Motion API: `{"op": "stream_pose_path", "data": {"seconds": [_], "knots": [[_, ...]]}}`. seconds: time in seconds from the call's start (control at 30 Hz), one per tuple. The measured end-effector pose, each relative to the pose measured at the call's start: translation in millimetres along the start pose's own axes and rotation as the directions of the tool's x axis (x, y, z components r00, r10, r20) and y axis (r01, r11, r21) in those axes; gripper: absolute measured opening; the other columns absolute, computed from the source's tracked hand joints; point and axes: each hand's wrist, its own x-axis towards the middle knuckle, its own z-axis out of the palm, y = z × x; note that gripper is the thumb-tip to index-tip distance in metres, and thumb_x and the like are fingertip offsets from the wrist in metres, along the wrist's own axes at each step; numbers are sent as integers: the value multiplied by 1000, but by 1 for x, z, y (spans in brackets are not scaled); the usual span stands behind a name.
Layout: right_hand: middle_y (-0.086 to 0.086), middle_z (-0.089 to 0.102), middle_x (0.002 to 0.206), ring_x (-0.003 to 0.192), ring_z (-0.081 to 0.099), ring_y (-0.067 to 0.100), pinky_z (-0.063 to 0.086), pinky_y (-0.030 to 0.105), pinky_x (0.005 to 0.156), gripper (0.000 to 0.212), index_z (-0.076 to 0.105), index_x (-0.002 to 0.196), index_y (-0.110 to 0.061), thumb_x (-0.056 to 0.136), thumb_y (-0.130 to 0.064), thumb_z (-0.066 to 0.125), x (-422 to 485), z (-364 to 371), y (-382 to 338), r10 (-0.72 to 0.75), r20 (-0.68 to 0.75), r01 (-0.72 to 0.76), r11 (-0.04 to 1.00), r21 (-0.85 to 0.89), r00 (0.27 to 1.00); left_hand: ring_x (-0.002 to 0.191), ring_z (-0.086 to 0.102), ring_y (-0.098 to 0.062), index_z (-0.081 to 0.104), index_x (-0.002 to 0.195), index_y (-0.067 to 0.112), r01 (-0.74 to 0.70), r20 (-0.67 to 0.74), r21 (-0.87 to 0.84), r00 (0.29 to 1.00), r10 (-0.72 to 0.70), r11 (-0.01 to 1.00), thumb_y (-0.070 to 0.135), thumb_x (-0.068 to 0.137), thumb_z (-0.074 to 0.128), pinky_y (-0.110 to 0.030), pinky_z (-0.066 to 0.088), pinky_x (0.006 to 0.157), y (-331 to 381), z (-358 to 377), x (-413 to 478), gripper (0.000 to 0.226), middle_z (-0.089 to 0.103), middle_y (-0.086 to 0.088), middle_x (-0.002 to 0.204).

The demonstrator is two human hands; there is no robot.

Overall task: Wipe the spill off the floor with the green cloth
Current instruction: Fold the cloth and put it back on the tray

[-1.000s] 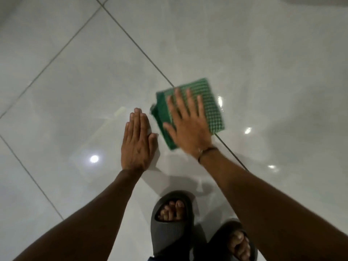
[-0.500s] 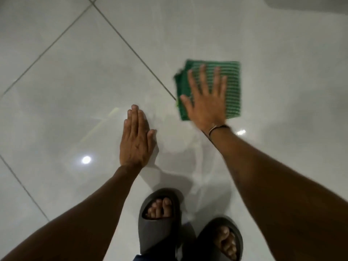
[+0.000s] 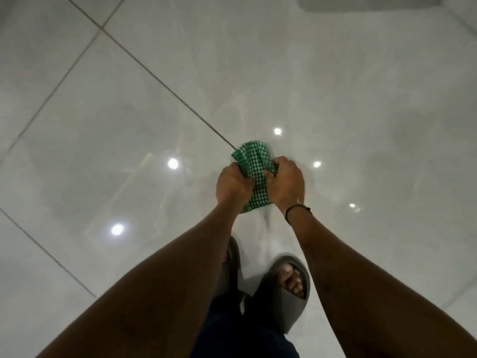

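The green checked cloth [image 3: 255, 174] is bunched up and held off the floor between both hands, in the middle of the head view. My left hand [image 3: 233, 184] grips its left side and my right hand [image 3: 285, 184] grips its right side, fists closed, knuckles up. One end of the cloth sticks out beyond the fingers, the other end hangs below the wrists. The glossy white tile floor [image 3: 258, 99] beneath shows faint smeared streaks; I cannot make out a distinct spill.
My feet in dark grey slides [image 3: 284, 293] stand just below the hands. Dark grout lines [image 3: 165, 81] cross the tiles diagonally. Ceiling lights reflect as bright dots [image 3: 173, 163] on the floor. A dark shape [image 3: 374, 2] lies at the top right edge.
Before, my right hand pressed the cloth flat on the floor and slid it, with my left palm flat on the tile. Now both hands have lifted the cloth and hold it bunched.
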Motion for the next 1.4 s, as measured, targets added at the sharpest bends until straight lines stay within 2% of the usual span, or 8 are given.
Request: {"op": "stream_pose_path", "data": {"seconds": [0.27,0.4,0.5,0.67,0.87,0.93,1.13,1.4], "knots": [[12,80,104,94,78,29,65,40,84,37,75,128,2,92,1,84,-52,-251,-114,346,171,-362,627,690,923,116,76,-33,72,124,-2,127,143,-544,988,-57,829,9,96,80,-42,67,91,152,-190,-112,31,78,-15,128],[12,80,102,87,75,22,62,35,77,37,73,132,4,95,4,80,-87,-420,-198,259,189,-309,582,752,947,84,77,-18,75,118,-1,57,152,-593,987,43,803,5,93,83,-22,64,61,285,-315,-175,27,81,-7,102],[17,79,109,97,75,28,65,38,81,34,75,131,3,97,5,77,-84,-520,-249,217,88,-203,597,776,972,89,77,-24,74,120,0,-5,131,-599,986,104,801,7,93,84,-35,65,80,376,-378,-192,29,81,-10,107],[20,79,113,103,74,30,64,48,99,33,75,129,-1,96,-2,81,-12,-633,-311,144,-100,-20,658,753,985,92,74,-27,72,127,0,-66,87,-606,985,149,792,5,93,83,-27,56,65,502,-438,-165,36,78,-14,114],[12,69,94,91,65,24,60,30,86,23,72,124,1,101,1,75,116,-702,-321,118,-195,46,736,675,974,88,75,-20,75,113,6,-129,14,-594,985,170,794,-2,93,80,-24,67,69,622,-412,-106,22,78,-1,100],[8,65,87,85,62,21,59,35,91,25,70,126,8,102,5,72,150,-711,-307,128,-162,9,758,653,979,101,77,-32,73,105,8,-137,9,-547,985,170,826,-4,93,79,-38,70,89,648,-391,-90,19,79,-8,105],[7,62,85,89,62,22,56,42,113,28,69,128,14,101,18,65,216,-725,-268,96,-61,-42,812,583,993,123,73,-36,64,139,3,-241,-48,-202,970,236,949,16,97,76,-47,60,107,695,-346,-57,46,75,-19,133],[14,74,145,133,71,32,56,52,120,43,64,152,-5,110,-14,67,168,-726,-267,-71,-72,92,931,352,995,114,73,-31,66,138,4,-358,-29,-91,934,357,929,31,107,65,-32,50,84,679,-367,-97,41,78,-16,126]]}}
